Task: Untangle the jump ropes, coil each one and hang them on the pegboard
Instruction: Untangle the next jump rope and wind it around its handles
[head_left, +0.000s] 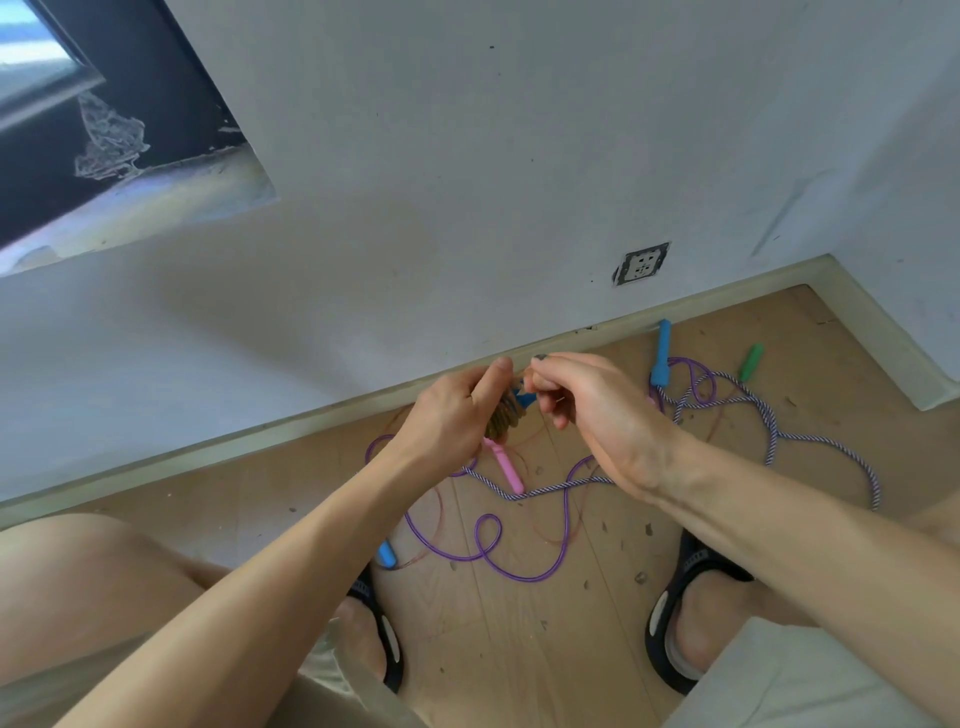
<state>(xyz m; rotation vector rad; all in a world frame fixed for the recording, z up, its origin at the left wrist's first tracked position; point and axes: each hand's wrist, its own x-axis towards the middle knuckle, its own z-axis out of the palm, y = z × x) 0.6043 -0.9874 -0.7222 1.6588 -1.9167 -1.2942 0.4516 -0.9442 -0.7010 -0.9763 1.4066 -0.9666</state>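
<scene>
Wooden floor (519, 649) at 6 o'clock carries most of what's left: two ropes lie loose and crossed, neither coiled.

Purple rope (483, 540) runs from about 9 o'clock under your left wrist, loops through the middle and climbs to 2 o'clock. Striped rope (769, 431) crosses it more than once, so you have real untangling left there. Blue handle (661, 358) and green handle (751, 362) sit near the baseboard at 2 o'clock; another blue handle (387, 555) lies by your left slipper.

Thin reddish rope is the one you've got in hand. Your left hand (452, 415) grips a tight brown coil (503, 418), fingers wrapped round it. Pink handle (505, 465) hangs just below that coil. Your right hand (582, 400) has its fingers curled, pinching what looks like the thin strand just beside the coil; the strand is too fine to confirm.

My read: rope one is nearly coiled, not hung. No pegboard in view. Remaining: finish this coil, separate purple from striped, coil both, hang all three.
</scene>
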